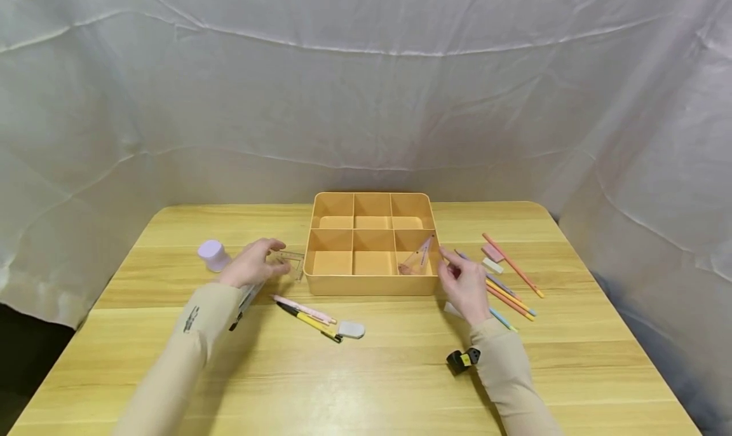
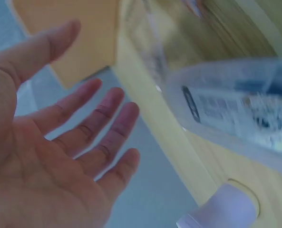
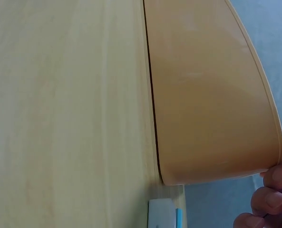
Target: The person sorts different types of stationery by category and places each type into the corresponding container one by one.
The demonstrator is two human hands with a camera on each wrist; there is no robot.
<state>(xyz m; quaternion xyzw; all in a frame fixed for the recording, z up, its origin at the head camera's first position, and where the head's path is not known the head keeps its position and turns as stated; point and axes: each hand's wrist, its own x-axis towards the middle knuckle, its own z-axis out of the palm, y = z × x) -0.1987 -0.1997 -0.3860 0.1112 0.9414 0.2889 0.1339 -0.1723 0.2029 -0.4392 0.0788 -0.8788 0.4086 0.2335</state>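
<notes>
My left hand [image 1: 255,264] is spread with nothing in its grasp, just left of the yellow-orange divided box [image 1: 374,286]. Close to its fingertips lies a clear ruler-like piece [image 1: 294,256]. Beside that palm in the left wrist view is a translucent case with a printed label [image 2: 236,109], largely covered by the hand in the head view. My right hand [image 1: 466,290] pinches the box's right rim near the front corner, fingers curled at the edge [image 3: 278,166]. Inside the front right compartment, a clear set square [image 1: 420,258] leans against the wall.
Left stands a lilac waisted object [image 1: 213,255]. In front lie a pink pen [image 1: 303,309], a yellow-and-black pen [image 1: 309,323] and a pale rounded piece [image 1: 351,329]. Right are several coloured pencils [image 1: 515,267], a pink eraser [image 1: 492,252] and a white eraser [image 1: 492,265].
</notes>
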